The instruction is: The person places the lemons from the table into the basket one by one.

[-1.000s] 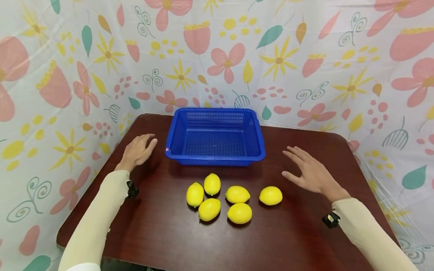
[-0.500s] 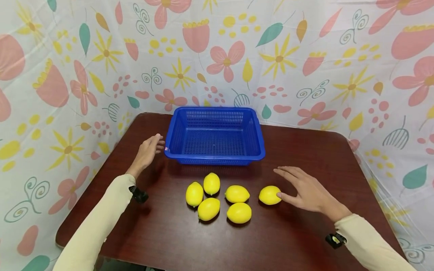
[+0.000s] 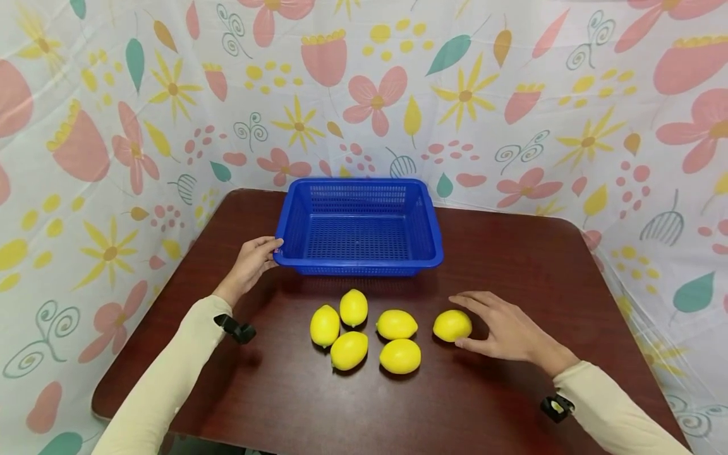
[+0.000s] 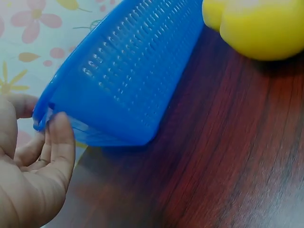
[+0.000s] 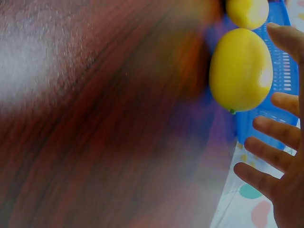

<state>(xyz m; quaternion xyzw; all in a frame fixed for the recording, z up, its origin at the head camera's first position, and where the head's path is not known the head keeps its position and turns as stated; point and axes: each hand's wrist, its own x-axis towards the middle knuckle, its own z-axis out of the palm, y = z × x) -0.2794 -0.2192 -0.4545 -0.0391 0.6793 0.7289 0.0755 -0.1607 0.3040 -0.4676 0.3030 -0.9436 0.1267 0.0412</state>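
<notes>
The left hand [image 3: 250, 264] pinches the blue basket [image 3: 364, 261], but the wide-open right hand [image 3: 507, 327] might bump the closest lemon [image 3: 452, 325] and roll it away.

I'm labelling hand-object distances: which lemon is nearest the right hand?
The rightmost lemon in the head view: it lies by itself just beside the right hand, while the other five lemons sit farther left.

On counter [image 3: 284, 395]: basket [image 3: 358, 263], far side; cloth [image 3: 483, 155] behind. Five lemons [image 3: 349, 351], near side of basket; sixth lemon [image 3: 451, 325], right of these. Left hand [image 3: 248, 266], basket's near left corner; right hand [image 3: 506, 330], right of sixth lemon.
</notes>
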